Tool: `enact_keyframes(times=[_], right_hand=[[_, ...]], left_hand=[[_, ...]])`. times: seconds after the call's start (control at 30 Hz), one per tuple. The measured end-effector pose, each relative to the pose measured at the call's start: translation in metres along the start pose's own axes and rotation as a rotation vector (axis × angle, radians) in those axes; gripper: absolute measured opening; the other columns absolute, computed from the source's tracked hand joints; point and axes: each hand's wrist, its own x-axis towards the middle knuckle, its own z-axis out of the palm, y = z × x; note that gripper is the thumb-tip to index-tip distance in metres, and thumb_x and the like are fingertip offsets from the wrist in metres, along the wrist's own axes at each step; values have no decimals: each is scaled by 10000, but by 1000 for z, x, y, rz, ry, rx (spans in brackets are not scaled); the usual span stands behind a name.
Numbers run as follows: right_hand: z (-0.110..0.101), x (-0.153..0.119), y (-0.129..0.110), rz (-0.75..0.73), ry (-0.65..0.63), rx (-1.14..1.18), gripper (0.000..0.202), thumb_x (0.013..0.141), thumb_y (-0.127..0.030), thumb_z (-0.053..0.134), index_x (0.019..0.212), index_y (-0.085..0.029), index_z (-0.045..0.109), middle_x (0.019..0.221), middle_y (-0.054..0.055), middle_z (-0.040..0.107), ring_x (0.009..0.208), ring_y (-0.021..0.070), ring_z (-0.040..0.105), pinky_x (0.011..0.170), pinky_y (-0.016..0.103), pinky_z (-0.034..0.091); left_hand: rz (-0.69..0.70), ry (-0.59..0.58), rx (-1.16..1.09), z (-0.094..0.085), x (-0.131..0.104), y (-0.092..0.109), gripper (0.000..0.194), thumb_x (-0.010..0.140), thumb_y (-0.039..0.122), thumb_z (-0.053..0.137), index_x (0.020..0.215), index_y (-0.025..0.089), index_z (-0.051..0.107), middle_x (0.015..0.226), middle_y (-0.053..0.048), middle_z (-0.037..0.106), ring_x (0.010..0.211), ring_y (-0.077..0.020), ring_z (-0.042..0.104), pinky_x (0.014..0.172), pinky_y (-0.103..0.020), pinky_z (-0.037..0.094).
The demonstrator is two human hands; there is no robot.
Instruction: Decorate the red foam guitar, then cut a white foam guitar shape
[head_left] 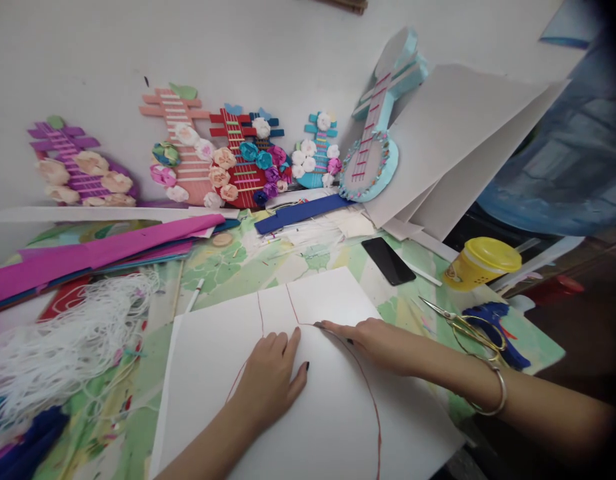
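Observation:
A large white sheet [333,413] covers the near part of the table, with a thin reddish-brown outline [372,393] drawn on it: two short lines at the top and a wide curve below. My left hand [271,373] lies flat on the sheet over the left part of the outline, fingers and thumb apart, holding nothing. To its right, my right hand [375,343] stretches its index finger onto the upper end of the right-hand curve. Its thumb sits underneath and its other fingers are partly hidden; I see no tool in it.
Gold-handled scissors [471,333], a black phone [388,260] and a yellow-lidded tub [483,263] stand right. White string [83,333] and pink foam strips [103,253] lie left. Decorated lute-shaped crafts [238,160] and white boards [453,133] lean against the wall.

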Motion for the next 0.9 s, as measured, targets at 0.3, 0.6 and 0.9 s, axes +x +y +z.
enact_keyframes(times=[0.3,0.6,0.9], right_hand=[[13,-6,5,58,4,-50,568,942,-186,318,1467,-398,269,887,82,656,747,188,624,643,259,406],[14,-18,1,97,-7,-61,603,927,-158,297,1480,-389,227,847,80,644,728,195,612,611,259,375],[16,-24,0,125,-4,-26,617,913,-134,298,1479,-376,246,828,77,638,726,194,606,627,263,390]], left_hand=[[26,53,36,7,-3,-2,462,897,319,412,1278,66,473,930,-129,594,834,-251,527,744,-402,458],[39,86,31,12,-3,-4,459,893,316,432,1266,55,485,918,-129,592,834,-256,524,751,-402,444],[30,50,22,7,-1,-3,463,895,321,416,1261,52,504,896,-125,590,819,-258,518,733,-401,435]])
